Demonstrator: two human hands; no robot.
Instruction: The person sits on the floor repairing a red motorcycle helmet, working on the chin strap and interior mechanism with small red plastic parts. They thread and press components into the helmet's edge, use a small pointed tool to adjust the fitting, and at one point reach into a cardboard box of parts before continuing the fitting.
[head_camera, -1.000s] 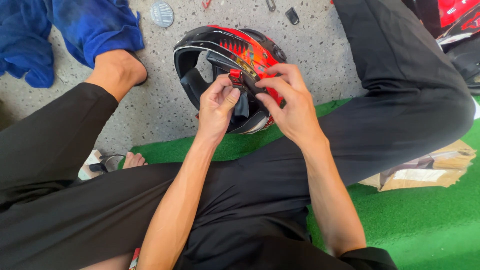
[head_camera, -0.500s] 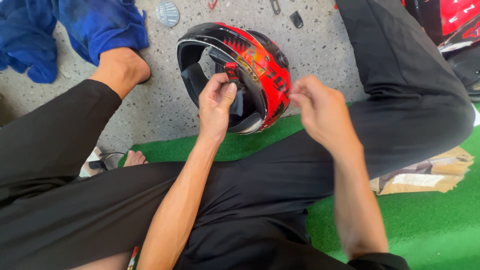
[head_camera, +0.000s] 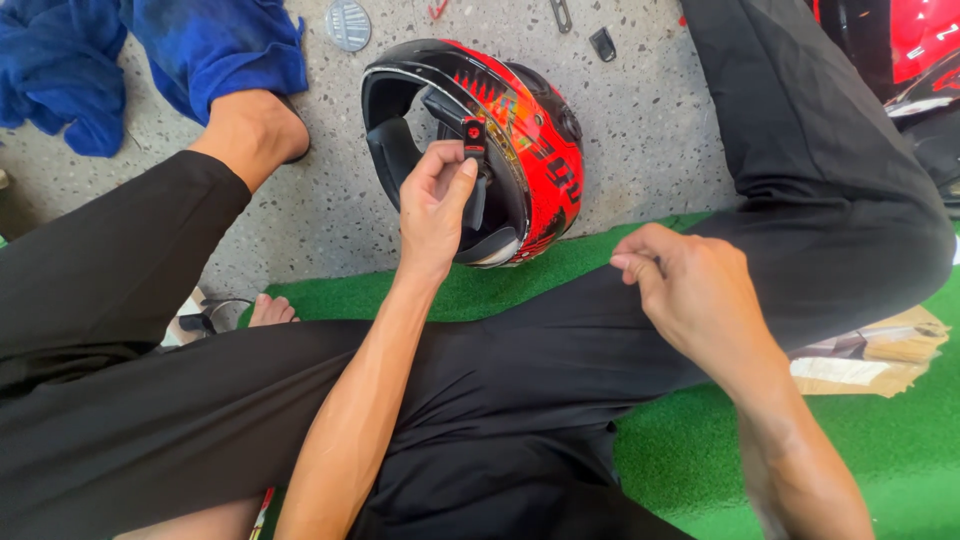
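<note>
Two hands: left hand (head_camera: 432, 205) pinching helmet (head_camera: 500, 130) strap buckle (head_camera: 473, 138), right hand (head_camera: 690, 290) loosely curled, empty.

A second ago both your hands were on the rim of the red and black helmet (head_camera: 490, 150), pinching the small black and red clip (head_camera: 474, 137) between them. Now only your left hand (head_camera: 435, 205) is there, thumb and fingers closed on that clip at the opening's edge. Your right hand (head_camera: 690, 290) has let go and drawn away toward 4 o'clock of the helmet, resting loosely curled on your black trouser leg (head_camera: 800, 200). The helmet has also rolled slightly, its opening facing more toward 9 o'clock.
</note>
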